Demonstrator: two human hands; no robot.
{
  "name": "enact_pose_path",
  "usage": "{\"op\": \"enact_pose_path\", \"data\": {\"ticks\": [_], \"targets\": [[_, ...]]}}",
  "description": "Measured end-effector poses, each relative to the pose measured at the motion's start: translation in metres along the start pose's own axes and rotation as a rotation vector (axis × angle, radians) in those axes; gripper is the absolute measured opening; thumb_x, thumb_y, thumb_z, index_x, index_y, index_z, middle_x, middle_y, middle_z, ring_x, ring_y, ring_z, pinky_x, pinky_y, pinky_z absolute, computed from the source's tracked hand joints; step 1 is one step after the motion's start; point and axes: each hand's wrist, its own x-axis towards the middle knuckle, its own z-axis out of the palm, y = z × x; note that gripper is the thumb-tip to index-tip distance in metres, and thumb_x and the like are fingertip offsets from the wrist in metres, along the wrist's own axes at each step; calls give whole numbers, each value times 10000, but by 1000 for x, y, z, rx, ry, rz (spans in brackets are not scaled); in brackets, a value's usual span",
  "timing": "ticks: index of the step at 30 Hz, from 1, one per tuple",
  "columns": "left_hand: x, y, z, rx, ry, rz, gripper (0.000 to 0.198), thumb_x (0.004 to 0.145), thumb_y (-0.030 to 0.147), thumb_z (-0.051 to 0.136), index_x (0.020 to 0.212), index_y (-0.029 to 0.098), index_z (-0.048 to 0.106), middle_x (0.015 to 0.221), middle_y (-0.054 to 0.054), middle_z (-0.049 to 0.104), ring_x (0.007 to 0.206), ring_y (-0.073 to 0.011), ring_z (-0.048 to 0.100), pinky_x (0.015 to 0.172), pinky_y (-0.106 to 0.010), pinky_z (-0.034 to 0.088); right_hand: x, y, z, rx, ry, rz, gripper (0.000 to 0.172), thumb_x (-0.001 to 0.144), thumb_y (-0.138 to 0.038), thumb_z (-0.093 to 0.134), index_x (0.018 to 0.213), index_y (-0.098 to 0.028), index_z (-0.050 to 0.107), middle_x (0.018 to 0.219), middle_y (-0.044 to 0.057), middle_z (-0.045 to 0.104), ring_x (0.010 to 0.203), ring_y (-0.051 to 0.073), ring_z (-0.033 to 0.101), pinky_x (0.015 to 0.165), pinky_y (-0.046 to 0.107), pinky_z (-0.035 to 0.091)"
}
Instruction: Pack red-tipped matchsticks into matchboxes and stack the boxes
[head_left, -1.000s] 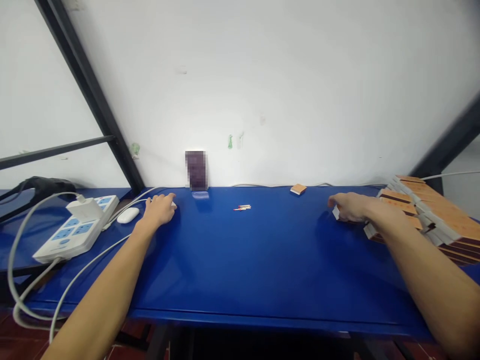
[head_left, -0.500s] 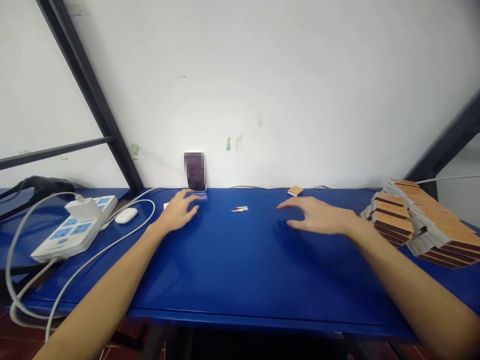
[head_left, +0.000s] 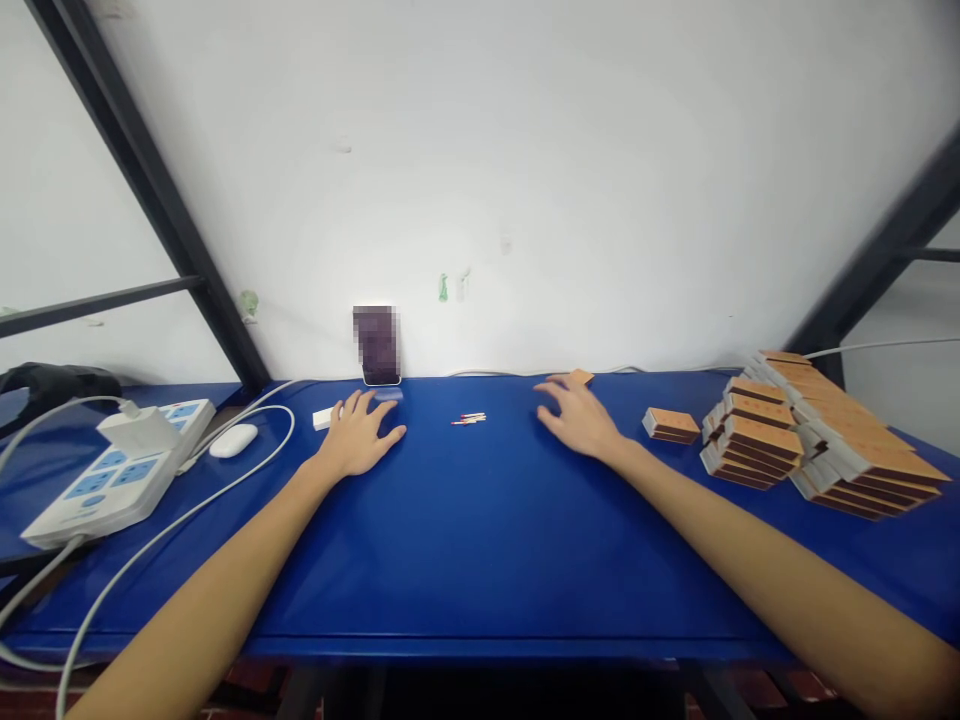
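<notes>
My left hand [head_left: 361, 436] is spread palm down at the left of the blue table [head_left: 465, 540], holding nothing, beside a small white box [head_left: 322, 418]. My right hand [head_left: 576, 416] has its fingers apart and nothing in them; it partly covers an orange-topped piece [head_left: 581, 377] near the wall. Between the hands lie several red-tipped matches [head_left: 469, 418]. One matchbox [head_left: 671, 425] sits alone to the right, next to a smaller stack of matchboxes [head_left: 757, 430] and a larger stack [head_left: 862, 430].
A dark-screened phone [head_left: 379, 345] leans on the wall. At the left are a power strip [head_left: 124, 475] with a plugged-in charger, a white rounded case [head_left: 233, 440], loose white cables and a black item [head_left: 64, 385]. Dark metal posts slant at both sides.
My right hand has moved left toward the orange-topped piece, uncovering the lone matchbox. My left hand has its fingers spread wider, and more of the white box shows. The view has shifted slightly.
</notes>
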Motion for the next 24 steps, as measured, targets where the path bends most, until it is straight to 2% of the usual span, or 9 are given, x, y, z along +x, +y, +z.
{"op": "enact_pose_path", "data": {"ticks": [3,4,9,14,16,19,21,22,24], "targets": [[-3,5,-2,46,-39,-182,712,932,680,309,1483,248,436,1545,-184,352,1452,-456,233,1133,-641,204,16,24,-1,-108,-23,176,560,912,-356,457,1424,-130,481,1526,198,396,1378,335,413,1117,467,352],[-3,6,-3,46,-51,-204,721,933,687,293,1490,248,422,1540,-194,355,1442,-464,249,1119,-651,217,19,31,-1,-106,-45,194,586,919,-373,439,1446,-115,444,1503,208,431,1355,342,441,1098,477,372],[-1,0,1,-18,-27,-105,653,955,617,313,1469,234,438,1488,-198,428,1406,-421,339,1103,-649,252,25,39,0,-95,-138,153,579,954,-447,347,1398,-94,464,1399,224,549,1292,357,506,1041,516,414],[4,2,-3,-172,107,-52,595,933,530,452,1459,252,449,1533,-157,384,1469,-418,208,1132,-700,128,20,28,2,-96,-216,24,575,980,-450,302,1503,-218,350,1609,138,313,1482,312,266,1136,535,302],[-4,22,-20,-343,225,55,523,915,452,496,1372,202,544,1452,-153,473,1405,-357,344,1154,-599,227,16,25,-3,-124,-213,-15,577,985,-425,282,1519,-209,325,1632,146,248,1501,315,213,1157,531,267],[-43,72,-60,-838,133,178,370,914,480,508,1065,201,699,1059,-85,685,1012,-237,618,961,-417,475,9,25,-20,-219,-193,12,596,962,-387,325,1522,-181,318,1610,180,282,1471,339,281,1130,526,314],[-88,104,-83,-1168,-44,231,388,921,523,475,936,226,723,892,-75,695,786,-200,623,760,-376,517,4,27,-36,-292,-226,58,581,948,-366,338,1500,-185,361,1546,183,394,1414,351,376,1084,529,370],[-114,116,-90,-1301,-73,281,413,914,552,433,962,269,730,888,-82,696,744,-205,618,687,-384,510,1,30,-43,-325,-262,83,569,951,-368,330,1486,-182,385,1494,186,458,1370,357,431,1056,528,395],[-165,128,-93,-1331,-164,430,454,787,617,499,1174,452,669,924,-86,692,824,-273,644,612,-438,491,-5,36,-57,-404,-332,159,554,949,-373,337,1452,-159,427,1453,206,492,1338,384,456,1025,535,409]]}}
